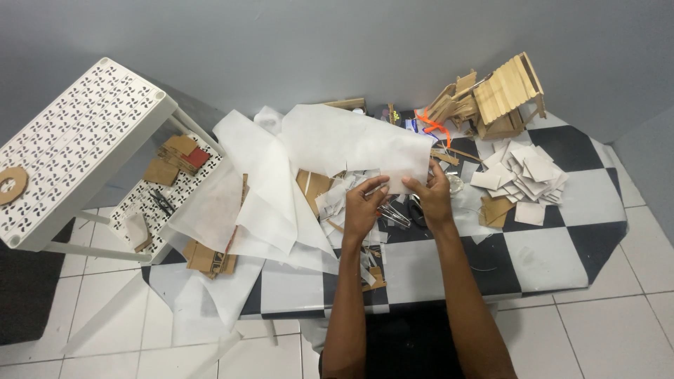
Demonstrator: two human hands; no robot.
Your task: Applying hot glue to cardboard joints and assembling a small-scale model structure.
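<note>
A: Spreading over the checkered table (554,260), black and white squares, far edge against the grey wall. Standing off its left edge, a white perforated shelf unit (77,133), carrying a brown cardboard ring (10,184) on top and a stack of brown and red cardboard pieces (181,154) on the lower tier.

B: Draping over the table's left edge and front-left corner, big loose white sheets (260,189). No labels or signs showing anywhere.

A: Lying across the middle of the table near the far edge, the white paper sheet (351,144), long axis running left to right, right end dipping down toward the hands.

B: Sitting at the far-right corner, a small wooden stick house (502,95), slatted roof tilting. Trailing just left of it, an orange ribbon (434,126).

A: Heaping by the right edge, a pile of cut white squares (526,172), brown cardboard bits beside it.

B: Pinching the sheet's lower right edge, left hand (361,207), thumb and fingers closed on the paper.

A: Gripping the same edge just beside it, right hand (432,196), fingers clamped on the paper too. Lying underneath, between the wrists, metal scissors (397,214), partly hidden.
</note>
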